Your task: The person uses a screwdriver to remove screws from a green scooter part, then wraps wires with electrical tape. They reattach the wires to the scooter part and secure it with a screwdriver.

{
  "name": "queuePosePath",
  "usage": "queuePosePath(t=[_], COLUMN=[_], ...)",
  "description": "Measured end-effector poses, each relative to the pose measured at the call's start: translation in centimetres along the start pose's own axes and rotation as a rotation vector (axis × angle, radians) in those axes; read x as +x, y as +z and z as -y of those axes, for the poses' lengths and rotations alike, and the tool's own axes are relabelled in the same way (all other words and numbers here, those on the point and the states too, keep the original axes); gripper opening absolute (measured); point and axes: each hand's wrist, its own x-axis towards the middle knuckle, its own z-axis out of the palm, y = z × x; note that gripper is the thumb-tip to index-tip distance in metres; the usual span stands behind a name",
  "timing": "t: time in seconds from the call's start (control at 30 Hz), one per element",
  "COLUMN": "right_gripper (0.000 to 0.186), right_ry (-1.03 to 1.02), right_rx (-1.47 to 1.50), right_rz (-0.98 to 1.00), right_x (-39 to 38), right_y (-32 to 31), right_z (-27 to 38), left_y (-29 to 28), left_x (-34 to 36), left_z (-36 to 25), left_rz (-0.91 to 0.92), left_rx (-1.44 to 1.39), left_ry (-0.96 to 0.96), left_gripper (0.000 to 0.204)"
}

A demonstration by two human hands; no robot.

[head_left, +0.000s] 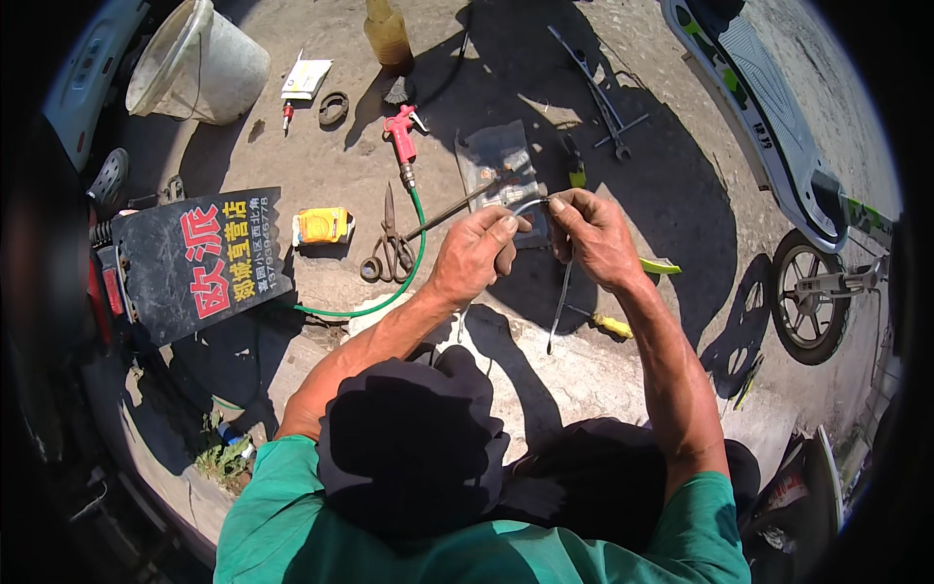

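Observation:
A thin pale grey cable (527, 205) runs between my hands, with lengths hanging below them. My left hand (477, 248) pinches it with thumb and fingers; my right hand (595, 238) grips its short dark end between thumb and forefinger. Behind my hands lie a clear plastic bag with small parts (486, 146), a long metal rod (443, 216) and a green-and-black tool (576, 173). Large scissors (394, 248) rest left of my left hand. A yellow-handled screwdriver (608, 323) lies below my right hand, near a yellow-green strip (660, 266).
A pink air gun (400, 131) with green hose, a yellow box (321, 226), wrenches (613, 127), a bottle (386, 34) and a white bucket (195, 73) are around the ground ahead. A dark signboard (204, 268) stands left. A scooter with a wheel (808, 316) borders the right.

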Motion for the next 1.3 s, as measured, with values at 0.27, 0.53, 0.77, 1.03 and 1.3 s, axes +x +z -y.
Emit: queuePosePath(t=[0.27,0.53,0.77,1.03,1.3], right_gripper=[0.035,0.034,0.024,0.035,0.037], right_ry=[0.074,0.265,-0.412,-0.125,0.230], right_rx=[0.231,0.412,-0.451,-0.135,0.443], right_rz=[0.177,0.230,-0.116,0.027,0.137], right_x=[0.0,-1.1,-1.8,-2.3,-2.6], right_y=[-0.5,0.0,0.6,0.4,2.2], right_z=[-0.6,0.7,-1.5,0.2,1.8], left_y=[-0.4,-0.6,0.0,-0.8,-2.3], left_x=[0.3,0.0,0.0,0.1,-0.1], left_z=[-0.5,0.8,-1.6,-1.6,-0.2], left_rz=[0.077,0.078,0.155,0.195,0.149], left_rx=[0.004,-0.012,-0.092,0.063,0.301], left_ry=[0.005,0.055,-0.084,0.011,0.141], left_gripper=[0.035,0.033,0.032,0.031,0.029])
